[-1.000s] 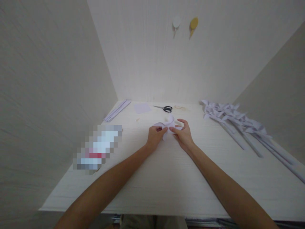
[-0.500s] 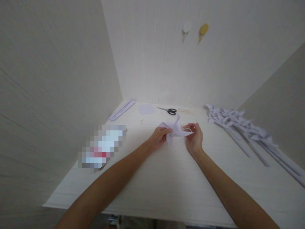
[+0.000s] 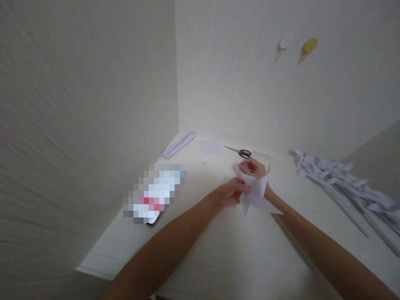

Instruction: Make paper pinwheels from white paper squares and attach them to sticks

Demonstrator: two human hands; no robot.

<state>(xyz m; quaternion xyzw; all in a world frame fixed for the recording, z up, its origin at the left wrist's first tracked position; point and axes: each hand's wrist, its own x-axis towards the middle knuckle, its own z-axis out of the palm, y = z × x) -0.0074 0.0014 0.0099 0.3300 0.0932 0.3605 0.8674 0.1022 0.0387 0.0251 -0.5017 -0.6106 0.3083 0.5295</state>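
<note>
My left hand (image 3: pixel 230 194) pinches the middle of a white folded paper pinwheel (image 3: pixel 258 195), lifted a little above the white table (image 3: pixel 218 246). The pinwheel's pointed blades stick out to the right and downward. My right hand (image 3: pixel 251 167) is just behind the pinwheel, fingers curled at its upper edge; the paper hides part of that hand and its wrist.
Black-handled scissors (image 3: pixel 241 152) lie at the back of the table beside a small paper square (image 3: pixel 210 146). Folded paper strips (image 3: pixel 178 144) rest by the left wall. A pile of finished pinwheels on paper sticks (image 3: pixel 346 183) fills the right side. A blurred-out flat object (image 3: pixel 157 192) lies at left.
The pinwheel has been lifted off the table and turned upright. My right hand moved from its right edge to behind it. The camera swung left.
</note>
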